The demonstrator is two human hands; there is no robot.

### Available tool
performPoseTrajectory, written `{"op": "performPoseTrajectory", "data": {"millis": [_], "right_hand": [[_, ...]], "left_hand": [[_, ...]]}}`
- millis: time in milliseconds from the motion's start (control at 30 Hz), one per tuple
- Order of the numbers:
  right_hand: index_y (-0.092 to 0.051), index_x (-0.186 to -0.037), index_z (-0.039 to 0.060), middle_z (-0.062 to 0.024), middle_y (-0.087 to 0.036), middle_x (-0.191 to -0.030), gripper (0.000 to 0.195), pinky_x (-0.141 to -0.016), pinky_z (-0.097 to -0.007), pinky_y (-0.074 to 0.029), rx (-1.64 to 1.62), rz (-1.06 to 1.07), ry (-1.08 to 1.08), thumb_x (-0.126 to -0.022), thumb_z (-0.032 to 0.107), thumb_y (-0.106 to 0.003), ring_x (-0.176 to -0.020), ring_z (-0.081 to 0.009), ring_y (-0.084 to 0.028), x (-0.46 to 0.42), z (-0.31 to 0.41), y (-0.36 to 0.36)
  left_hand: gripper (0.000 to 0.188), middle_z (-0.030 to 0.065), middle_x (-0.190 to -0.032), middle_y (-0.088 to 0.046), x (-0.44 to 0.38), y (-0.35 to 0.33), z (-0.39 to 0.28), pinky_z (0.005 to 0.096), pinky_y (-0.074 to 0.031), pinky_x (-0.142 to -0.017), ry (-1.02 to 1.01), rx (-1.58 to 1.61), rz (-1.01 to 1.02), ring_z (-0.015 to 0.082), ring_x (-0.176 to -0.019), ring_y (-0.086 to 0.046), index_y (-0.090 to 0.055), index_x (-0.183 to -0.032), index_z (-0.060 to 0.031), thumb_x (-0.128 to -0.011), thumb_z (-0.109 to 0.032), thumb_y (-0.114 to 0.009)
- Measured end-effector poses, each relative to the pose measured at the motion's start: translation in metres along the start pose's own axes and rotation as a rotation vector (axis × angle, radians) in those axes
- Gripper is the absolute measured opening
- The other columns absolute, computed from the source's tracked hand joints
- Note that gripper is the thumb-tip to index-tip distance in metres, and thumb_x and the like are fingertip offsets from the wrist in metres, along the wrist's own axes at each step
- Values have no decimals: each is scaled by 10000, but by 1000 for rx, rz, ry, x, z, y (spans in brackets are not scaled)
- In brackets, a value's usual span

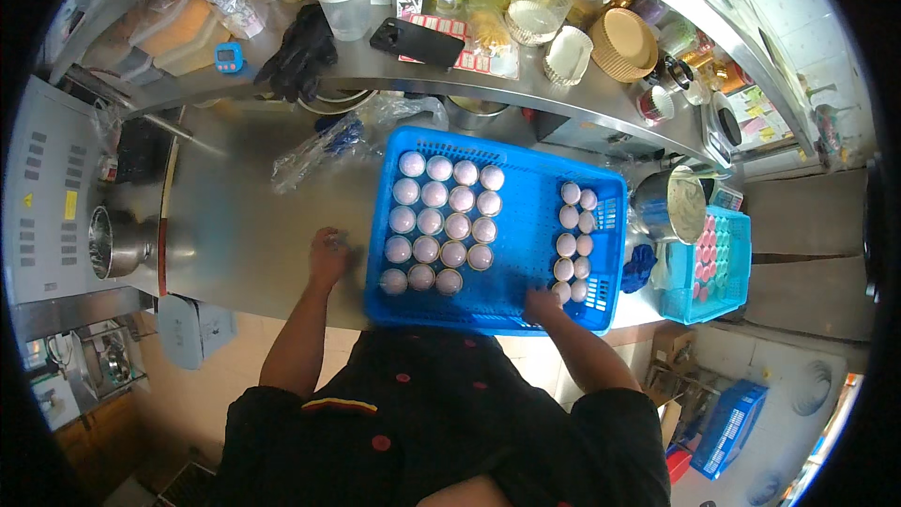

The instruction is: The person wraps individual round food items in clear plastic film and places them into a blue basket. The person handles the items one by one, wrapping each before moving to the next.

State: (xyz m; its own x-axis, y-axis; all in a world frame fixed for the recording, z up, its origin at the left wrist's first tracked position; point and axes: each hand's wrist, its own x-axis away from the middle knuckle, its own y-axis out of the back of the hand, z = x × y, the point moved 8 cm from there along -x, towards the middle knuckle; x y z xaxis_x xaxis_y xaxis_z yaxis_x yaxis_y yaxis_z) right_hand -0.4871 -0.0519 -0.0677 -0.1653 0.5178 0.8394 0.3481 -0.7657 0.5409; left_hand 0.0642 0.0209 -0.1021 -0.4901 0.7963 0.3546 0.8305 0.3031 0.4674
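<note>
Before me on the steel counter [218, 225] stands a blue plastic basket [524, 225] with perforated walls. Several rows of pale, round-topped pieces in small cups [452, 253] fill its left part. Along its right wall runs a double column of smaller-looking pale cups [565, 245]. My right hand [543, 306] reaches over the basket's near edge, by the lowest of these right-hand cups; its fingertips are not clear enough to show a grip. My left hand [329, 257] is above the counter, left of the basket and apart from it. Whether its bent fingers hold something small is unclear.
A turquoise basket [672, 289] with pink and green cups stands right, beside a metal pot [669, 204]. Clear plastic wrap [310, 162] lies behind. The overhanging shelf [422, 81] holds a phone [417, 42], black gloves [303, 49] and paper cups [569, 55]. A metal bowl [112, 243] sits left.
</note>
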Motion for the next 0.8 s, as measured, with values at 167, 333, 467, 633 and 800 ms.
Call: {"op": "performPoseTrajectory", "data": {"millis": [167, 333, 467, 633, 800], "right_hand": [[-607, -1276, 43, -203, -650, -1257, 435, -903, -540, -588, -938, 388, 9, -928, 295, -674, -1045, -393, -692, -35, 1, -27], [-554, -1304, 20, -201, -626, -1291, 413, -990, -513, -556, -2202, 348, 245, -1034, 331, -523, -1171, -368, -636, 48, 99, 102], [-568, -1282, 21, -167, -637, -1265, 348, -1065, -523, -500, -2489, 491, 623, -1043, 263, -497, -1213, -345, -611, 82, 168, 155], [-609, -1280, 55, -134, -655, -1305, 450, -1102, -445, -452, -2456, 487, 828, -1074, 361, -351, -1229, -290, -613, 117, 205, 181], [-570, -1325, 78, -105, -631, -1346, 448, -1100, -436, -441, -2480, 474, 883, -1095, 379, -331, -1274, -275, -587, 135, 209, 182]], "left_hand": [[458, 137, -1242, -573, 42, 18, -81, 403, -583, -761, 326, 771, 69, 239, -940, -650, -504, -1379, -112, -948, -193, -635], [463, 133, -1299, -562, 74, 8, -187, 404, -576, -847, -192, 374, 199, 262, -1027, -652, -506, -1396, -99, -968, -189, -658], [519, 166, -1336, -567, 145, -29, -307, 435, -513, -993, -752, 45, 260, 316, -1180, -604, -581, -1354, -88, -884, -178, -782], [613, 188, -1374, -545, 176, -59, -344, 462, -475, -1052, -1031, -131, 272, 380, -1259, -557, -591, -1348, -93, -800, -173, -852], [685, 182, -1371, -548, 183, -62, -346, 476, -468, -1062, -1101, -188, 227, 382, -1262, -556, -568, -1374, -101, -759, -141, -866]]}}
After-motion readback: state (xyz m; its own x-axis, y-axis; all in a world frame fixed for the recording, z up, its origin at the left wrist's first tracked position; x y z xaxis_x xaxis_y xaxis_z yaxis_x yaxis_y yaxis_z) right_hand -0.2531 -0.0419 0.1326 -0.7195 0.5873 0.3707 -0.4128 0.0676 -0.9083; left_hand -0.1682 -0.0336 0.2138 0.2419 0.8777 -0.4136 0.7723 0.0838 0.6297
